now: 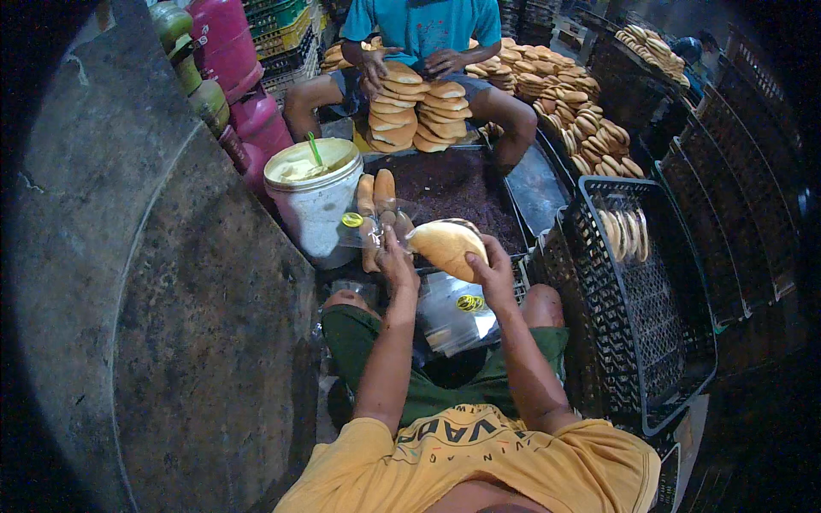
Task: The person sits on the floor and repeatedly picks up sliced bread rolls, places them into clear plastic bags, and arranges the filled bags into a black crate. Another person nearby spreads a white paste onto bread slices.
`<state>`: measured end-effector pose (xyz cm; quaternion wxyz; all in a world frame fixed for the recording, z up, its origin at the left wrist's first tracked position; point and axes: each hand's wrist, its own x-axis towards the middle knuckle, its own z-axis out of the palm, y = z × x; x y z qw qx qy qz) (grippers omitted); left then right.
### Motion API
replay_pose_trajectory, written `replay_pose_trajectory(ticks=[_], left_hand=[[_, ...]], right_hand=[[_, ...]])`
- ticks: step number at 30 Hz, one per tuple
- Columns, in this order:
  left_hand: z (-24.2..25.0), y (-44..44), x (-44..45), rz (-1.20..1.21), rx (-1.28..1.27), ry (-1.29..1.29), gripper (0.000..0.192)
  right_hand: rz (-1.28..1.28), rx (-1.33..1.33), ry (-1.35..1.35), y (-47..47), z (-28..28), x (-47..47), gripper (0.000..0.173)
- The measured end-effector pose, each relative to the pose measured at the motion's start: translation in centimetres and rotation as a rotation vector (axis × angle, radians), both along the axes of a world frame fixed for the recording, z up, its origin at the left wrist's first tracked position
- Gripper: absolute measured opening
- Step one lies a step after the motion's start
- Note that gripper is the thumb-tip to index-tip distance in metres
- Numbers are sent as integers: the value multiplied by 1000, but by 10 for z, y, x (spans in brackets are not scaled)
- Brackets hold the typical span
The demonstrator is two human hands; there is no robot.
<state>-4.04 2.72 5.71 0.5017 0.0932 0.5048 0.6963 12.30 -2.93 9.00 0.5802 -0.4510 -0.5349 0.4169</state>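
My right hand (496, 272) grips a folded flat bread roll (447, 249) with dark bits showing along its far edge. My left hand (396, 260) pinches a clear plastic bag (351, 220) with a yellow print, just left of the roll. Several long bread rolls (385, 186) lie beyond that hand, partly behind the bag. Between my knees rests a stack of clear bags (452, 320), also printed in yellow. Past the roll is a tray of dark crumbly filling (449, 179). A white bucket (314, 218) of pale cream (298, 170), with a green-handled utensil (314, 149) in it, stands left.
A person in a blue shirt (420, 32) sits opposite, hands at two stacks of rolls (392, 118). A black plastic crate (632, 288) at right holds several bagged breads (623, 234). More rolls (577, 122) are heaped behind. Gas cylinders (224, 51) and a concrete surface (192, 308) border the left.
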Motion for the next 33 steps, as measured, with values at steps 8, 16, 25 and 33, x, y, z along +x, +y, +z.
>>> replay_pose_trajectory(ticks=[8,16,25,33], left_hand=[[11,-11,7,-125,138,11,50],[9,-18,-3,-264,79,-89,62],[18,-34,17,-410,313,64,47],[16,-13,14,-264,401,-424,52]], right_hand=[[-12,-66,38,4,-4,2,38],[-23,-53,58,3,-6,3,36],[17,-155,267,0,4,-8,38],[130,-174,222,-2,-5,-8,37]])
